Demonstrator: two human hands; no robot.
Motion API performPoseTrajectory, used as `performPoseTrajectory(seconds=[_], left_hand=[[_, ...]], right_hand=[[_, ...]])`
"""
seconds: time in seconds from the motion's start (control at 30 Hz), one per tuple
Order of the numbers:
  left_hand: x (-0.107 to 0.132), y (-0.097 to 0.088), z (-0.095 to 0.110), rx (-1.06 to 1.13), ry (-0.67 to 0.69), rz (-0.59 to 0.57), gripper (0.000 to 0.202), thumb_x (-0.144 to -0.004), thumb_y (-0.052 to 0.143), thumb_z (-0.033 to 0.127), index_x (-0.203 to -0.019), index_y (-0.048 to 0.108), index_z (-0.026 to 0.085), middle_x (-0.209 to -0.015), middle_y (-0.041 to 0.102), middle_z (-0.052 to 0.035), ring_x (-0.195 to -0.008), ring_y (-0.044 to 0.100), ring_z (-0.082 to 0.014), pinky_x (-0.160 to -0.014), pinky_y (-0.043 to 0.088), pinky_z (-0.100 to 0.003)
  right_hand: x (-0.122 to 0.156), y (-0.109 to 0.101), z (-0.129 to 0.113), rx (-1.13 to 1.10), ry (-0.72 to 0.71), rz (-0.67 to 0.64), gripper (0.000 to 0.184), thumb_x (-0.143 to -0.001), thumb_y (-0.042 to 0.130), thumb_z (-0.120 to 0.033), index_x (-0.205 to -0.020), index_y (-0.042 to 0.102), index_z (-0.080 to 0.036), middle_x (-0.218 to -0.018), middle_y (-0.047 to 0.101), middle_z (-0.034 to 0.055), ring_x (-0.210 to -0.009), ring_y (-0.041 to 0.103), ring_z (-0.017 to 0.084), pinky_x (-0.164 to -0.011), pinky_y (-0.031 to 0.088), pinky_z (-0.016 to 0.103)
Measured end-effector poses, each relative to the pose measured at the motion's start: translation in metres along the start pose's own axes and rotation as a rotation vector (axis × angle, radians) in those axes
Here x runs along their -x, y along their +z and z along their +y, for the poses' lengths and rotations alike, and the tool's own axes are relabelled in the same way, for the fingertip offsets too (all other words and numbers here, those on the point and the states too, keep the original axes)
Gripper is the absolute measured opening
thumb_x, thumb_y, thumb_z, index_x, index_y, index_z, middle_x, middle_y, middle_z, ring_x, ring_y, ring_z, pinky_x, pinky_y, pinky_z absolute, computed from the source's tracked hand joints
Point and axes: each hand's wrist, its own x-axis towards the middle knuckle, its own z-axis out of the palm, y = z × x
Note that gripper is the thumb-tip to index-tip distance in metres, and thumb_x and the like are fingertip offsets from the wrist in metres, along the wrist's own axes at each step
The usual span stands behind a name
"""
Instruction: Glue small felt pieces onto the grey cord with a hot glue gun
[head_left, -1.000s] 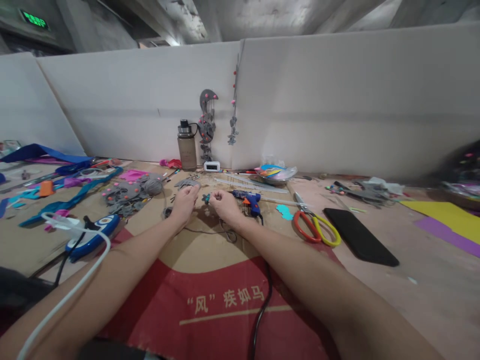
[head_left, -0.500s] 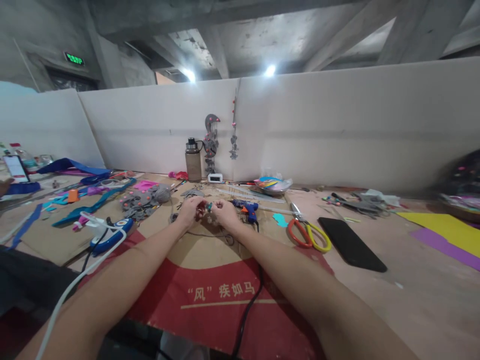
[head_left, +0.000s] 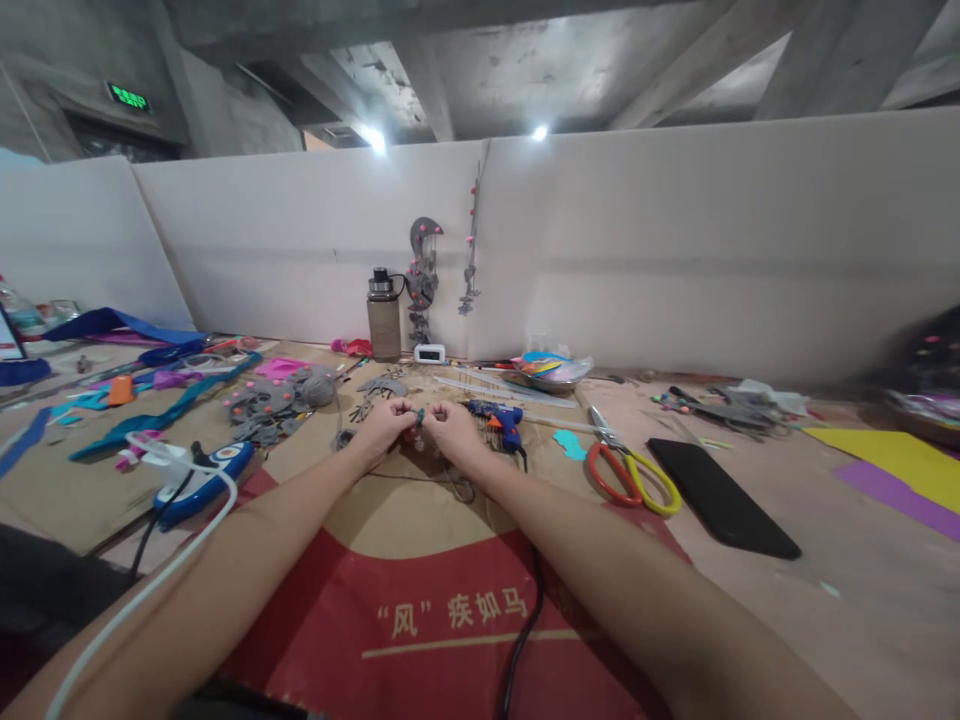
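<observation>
Both my hands meet over the middle of the cardboard sheet (head_left: pixel 360 520). My left hand (head_left: pixel 388 425) is closed in a pinch on a small teal piece (head_left: pixel 419 416), whose exact kind is too small to make out. From the other side, my right hand (head_left: pixel 450 432) pinches at the same piece, fingertips almost touching the left ones. A thin grey cord (head_left: pixel 459 488) loops on the cardboard below my right hand. Just right of that hand lies a blue glue gun (head_left: pixel 508 425) with orange parts, its black cable running toward me.
Scissors (head_left: pixel 619 480) with red and yellow handles and a black phone (head_left: pixel 721 497) lie to the right. A bottle (head_left: pixel 385 325) stands at the back beside a small white digital display (head_left: pixel 430 354). Left are grey felt pieces (head_left: pixel 262 405) and a blue-and-white power strip (head_left: pixel 204 485).
The view has shifted a little, so near items on the table appear lower and farther out. My hands stay together at the small teal piece, fingers slightly readjusted.
</observation>
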Motion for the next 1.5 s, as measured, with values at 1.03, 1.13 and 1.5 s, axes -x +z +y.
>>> performPoseTrajectory(seconds=[1.03,1.13,1.5], left_hand=[[-0.0054,-0.0023,-0.0061,-0.070,-0.065,0.014,0.014,-0.063,0.059,0.024,-0.073,0.058,0.014,-0.049,0.052,0.0037,-0.039,0.040,-0.0054,-0.041,0.024,-0.018],[-0.0047,-0.0023,-0.0049,-0.083,-0.053,0.020,0.013,-0.063,0.058,0.023,-0.072,0.058,0.014,-0.048,0.052,0.0036,-0.040,0.040,-0.0056,-0.041,0.025,-0.018],[-0.0074,-0.0045,-0.0090,-0.059,-0.053,-0.010,0.017,-0.066,0.063,0.027,-0.077,0.060,0.013,-0.053,0.057,0.0019,-0.040,0.044,-0.0058,-0.042,0.028,-0.019]], right_hand=[[0.0020,-0.0024,-0.0020,0.077,0.011,0.011,0.014,-0.067,0.049,-0.030,-0.066,0.053,-0.017,-0.055,0.052,-0.0041,-0.049,0.043,0.008,-0.047,0.032,0.019],[0.0022,-0.0020,-0.0025,0.065,0.023,0.002,0.013,-0.067,0.049,-0.030,-0.065,0.053,-0.017,-0.054,0.051,-0.0044,-0.048,0.043,0.008,-0.047,0.032,0.019],[0.0017,-0.0034,-0.0037,0.062,0.045,0.020,0.013,-0.066,0.049,-0.030,-0.064,0.051,-0.017,-0.055,0.050,-0.0046,-0.050,0.041,0.008,-0.048,0.030,0.020]])
